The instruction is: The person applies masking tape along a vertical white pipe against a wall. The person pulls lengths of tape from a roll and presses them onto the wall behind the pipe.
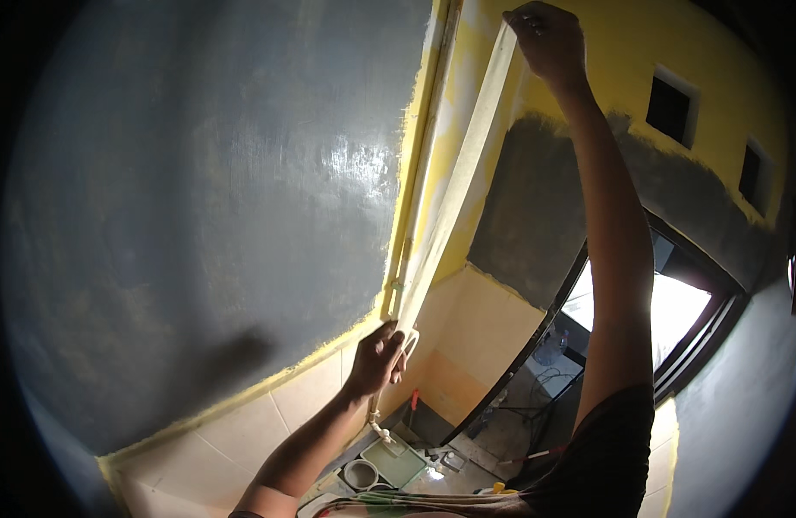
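Grey-painted wall [208, 198]: edged in yellow, above pale tiles [242, 432].
Floor items: a round bucket [361, 474] and a greenish tray [398, 462] are seen below the hands.
Left hand [379, 358]: held low at the corner, fingers closed on the strip's lower end; a pale loop [412, 342], perhaps the tape roll, is partly hidden by it.
Thin pipe [431, 125]: run up the wall's yellow edge, just left of the strip.
Masking tape strip [467, 164]: stretched straight and slanting between the 2 hands; whether the wall is touched by it cannot be told.
Step in hand: by judgement, a length is being drawn out and lined up with the corner.
Next move: even tension and a true line seem called for before any pressing down; slack could bring a twist.
Right hand [549, 39]: raised high, the strip's upper end pinched in its fingers.
Wall holes: 2 dark square openings [671, 105] are set in yellow.
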A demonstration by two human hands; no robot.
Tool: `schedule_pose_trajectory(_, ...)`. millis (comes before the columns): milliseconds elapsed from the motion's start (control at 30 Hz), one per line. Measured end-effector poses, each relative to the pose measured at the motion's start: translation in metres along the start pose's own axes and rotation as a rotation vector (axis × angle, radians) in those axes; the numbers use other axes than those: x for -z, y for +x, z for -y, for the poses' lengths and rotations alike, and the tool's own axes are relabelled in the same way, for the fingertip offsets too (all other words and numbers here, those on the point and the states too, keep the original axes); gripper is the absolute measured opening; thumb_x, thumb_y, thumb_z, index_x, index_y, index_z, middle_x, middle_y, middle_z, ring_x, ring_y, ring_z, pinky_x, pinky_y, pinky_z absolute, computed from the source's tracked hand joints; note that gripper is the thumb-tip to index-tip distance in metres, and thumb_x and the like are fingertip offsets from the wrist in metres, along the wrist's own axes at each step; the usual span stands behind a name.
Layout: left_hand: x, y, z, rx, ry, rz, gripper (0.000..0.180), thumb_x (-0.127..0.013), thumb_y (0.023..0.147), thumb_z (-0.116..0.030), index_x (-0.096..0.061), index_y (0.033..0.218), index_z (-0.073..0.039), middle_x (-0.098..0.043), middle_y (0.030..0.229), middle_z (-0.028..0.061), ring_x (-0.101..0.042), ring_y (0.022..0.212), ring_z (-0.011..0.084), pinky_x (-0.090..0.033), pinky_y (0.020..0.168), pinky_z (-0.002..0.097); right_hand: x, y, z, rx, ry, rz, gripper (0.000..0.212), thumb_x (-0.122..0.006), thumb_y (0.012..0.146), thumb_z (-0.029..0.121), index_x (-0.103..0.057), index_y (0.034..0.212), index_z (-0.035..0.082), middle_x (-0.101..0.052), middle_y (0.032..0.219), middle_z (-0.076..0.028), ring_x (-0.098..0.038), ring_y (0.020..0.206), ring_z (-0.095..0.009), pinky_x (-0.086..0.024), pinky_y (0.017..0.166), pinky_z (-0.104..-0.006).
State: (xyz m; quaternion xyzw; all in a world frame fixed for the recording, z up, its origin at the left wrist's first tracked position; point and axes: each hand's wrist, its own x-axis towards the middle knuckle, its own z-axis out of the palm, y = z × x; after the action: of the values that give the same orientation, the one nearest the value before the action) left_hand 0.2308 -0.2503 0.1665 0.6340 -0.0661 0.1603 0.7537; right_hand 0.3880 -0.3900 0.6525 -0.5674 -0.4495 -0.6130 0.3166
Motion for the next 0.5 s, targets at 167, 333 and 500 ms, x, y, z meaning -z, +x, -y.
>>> schedule_pose_trajectory(167, -0.014, -0.046, 0.022, -0.248, -0.244, 0.033, 0.043, -0.043, 0.104, -0.013, -0.042, 0.146, -0.004, -0.059, 0.065, 0.0041, -0.043, 0.044, 0.0071, -0.038, 0.042, 0.0243, 0.022, -0.016, -0.014, 0.045, -0.124, 0.028, 0.025, -0.077, 0.092, 0.032, -0.077, 0.094, 0.008, -0.075, 0.082, -0.005, -0.072, 0.078, -0.015, -0.056, 0.073, -0.0322)
schedule_pose_trajectory(333, 0.005, -0.053, 0.016, 0.224, 0.082, 0.090, 0.039, -0.051, 0.110, -0.035, -0.065, 0.122, -0.001, -0.063, 0.070, 0.0034, -0.055, 0.054, 0.0083, -0.043, 0.050, 0.0234, 0.039, -0.023, -0.020, 0.050, 0.059, 0.025, 0.019, -0.076, 0.094, 0.023, -0.077, 0.097, 0.004, -0.076, 0.082, -0.004, -0.071, 0.078, -0.011, -0.055, 0.073, -0.0295)
schedule_pose_trajectory(500, 0.023, -0.073, -0.009, 0.207, -0.101, 0.198, 0.029, -0.053, 0.110, -0.031, -0.064, 0.119, -0.006, -0.064, 0.069, 0.0010, -0.050, 0.046, 0.0037, -0.039, 0.044, 0.0204, 0.084, -0.049, -0.042, -0.008, 0.017, -0.137, 0.010, -0.076, 0.089, 0.008, -0.075, 0.081, 0.002, -0.069, 0.072, -0.005, -0.060, 0.067, -0.014, -0.049, 0.065, -0.0295)
